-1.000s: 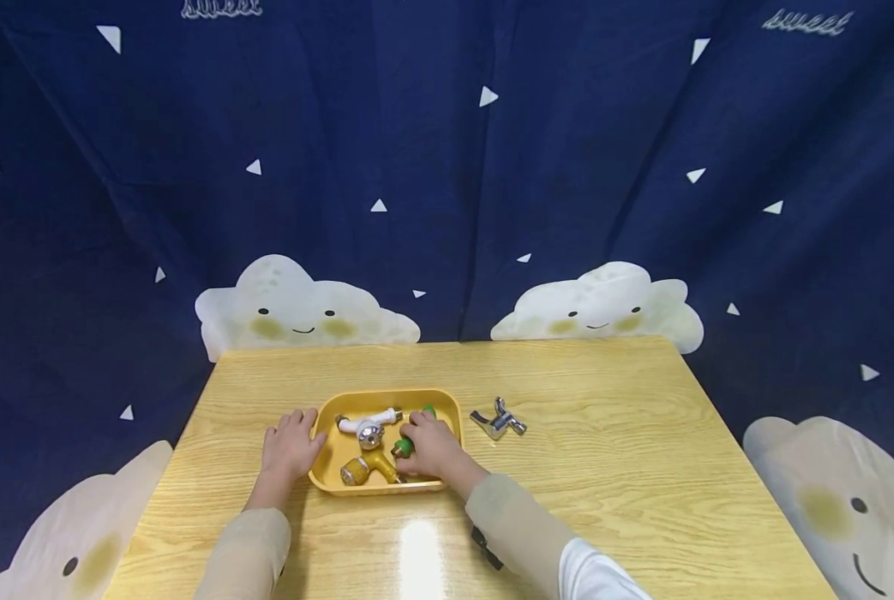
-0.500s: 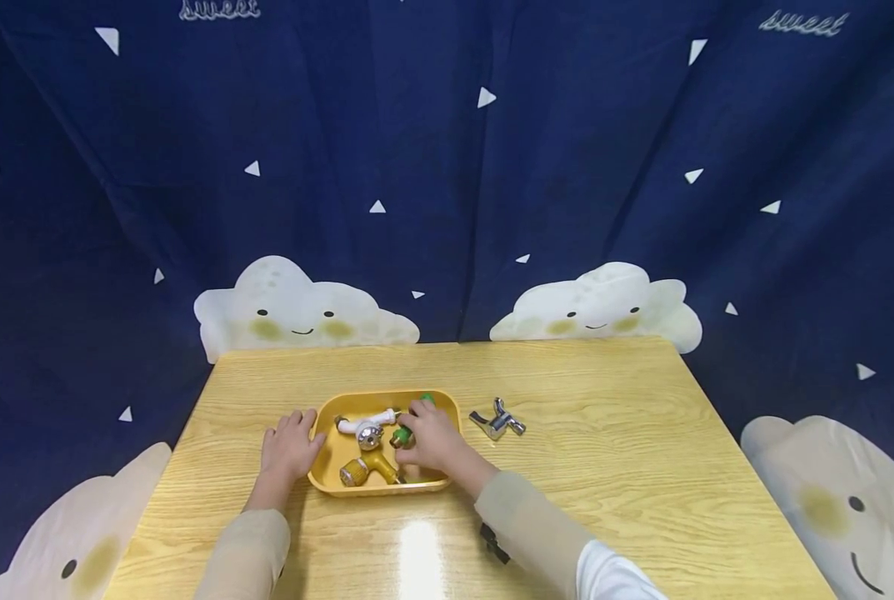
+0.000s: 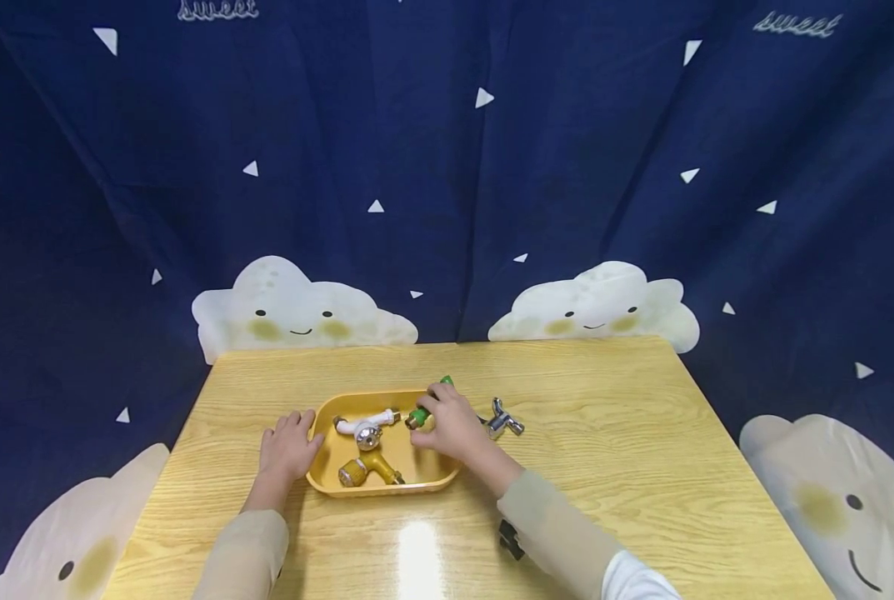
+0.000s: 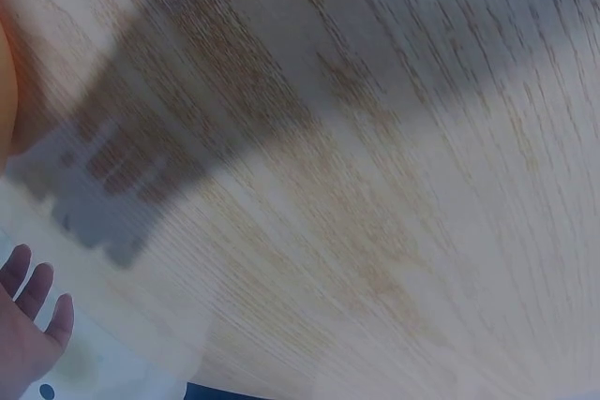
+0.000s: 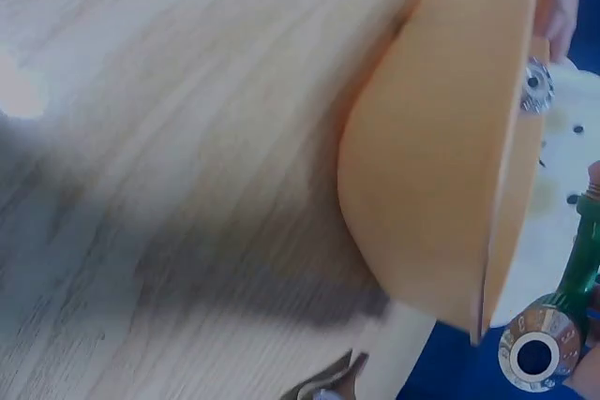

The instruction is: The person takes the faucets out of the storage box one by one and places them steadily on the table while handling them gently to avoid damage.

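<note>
My right hand (image 3: 456, 425) grips a green tap (image 3: 420, 417) over the right end of a yellow tray (image 3: 387, 492). In the right wrist view the green tap (image 5: 583, 255) shows a threaded end and a ringed metal outlet, with fingers at its side. My left hand (image 3: 285, 450) rests at the tray's left rim, thumb near the edge. Its fingers show extended in the left wrist view, where the left hand (image 4: 28, 344) is at the lower left. Inside the tray lie a white tap (image 3: 366, 423) with a chrome knob and a mustard-yellow tap (image 3: 372, 467).
A chrome tap (image 3: 502, 422) lies on the wooden table (image 3: 604, 467) right of the tray, partly hidden by my right hand. Behind the table's far edge hangs a dark blue curtain (image 3: 342, 167) with white clouds and triangles.
My right hand has lifted the green tap from inside the tray and moved it up and rightward to the tray's right rim. The left hand stays in place.
</note>
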The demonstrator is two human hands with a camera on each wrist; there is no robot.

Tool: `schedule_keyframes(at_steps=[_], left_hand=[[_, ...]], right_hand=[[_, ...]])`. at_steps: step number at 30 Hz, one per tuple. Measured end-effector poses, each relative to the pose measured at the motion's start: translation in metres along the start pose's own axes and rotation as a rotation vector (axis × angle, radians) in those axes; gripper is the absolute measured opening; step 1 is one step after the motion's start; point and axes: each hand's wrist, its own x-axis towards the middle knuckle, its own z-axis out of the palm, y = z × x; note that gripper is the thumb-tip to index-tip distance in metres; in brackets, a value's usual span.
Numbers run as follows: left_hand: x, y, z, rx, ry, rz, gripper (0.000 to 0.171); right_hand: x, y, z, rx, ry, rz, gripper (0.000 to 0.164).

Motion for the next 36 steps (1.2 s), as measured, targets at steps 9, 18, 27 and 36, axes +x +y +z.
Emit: schedule_keyframes(at_steps=[9, 18, 27, 36], left_hand=[[0.001, 0.001, -0.002, -0.001, 0.006, 0.004, 0.05], [0.0, 0.001, -0.001, 0.002, 0.009, 0.008, 0.05], [0.0, 0.0, -0.001, 0.001, 0.012, 0.005, 0.05], [0.0, 0.001, -0.001, -0.006, 0.019, 0.011, 0.049]], right_hand=[[-0.004, 0.029, -0.011, 0.054, 0.108, 0.132, 0.043], [-0.016, 0.061, -0.015, 0.098, 0.185, 0.262, 0.041], [-0.033, 0.093, -0.016, 0.14, 0.239, 0.375, 0.039], [-0.05, 0.118, -0.011, 0.137, 0.281, 0.497, 0.042]])
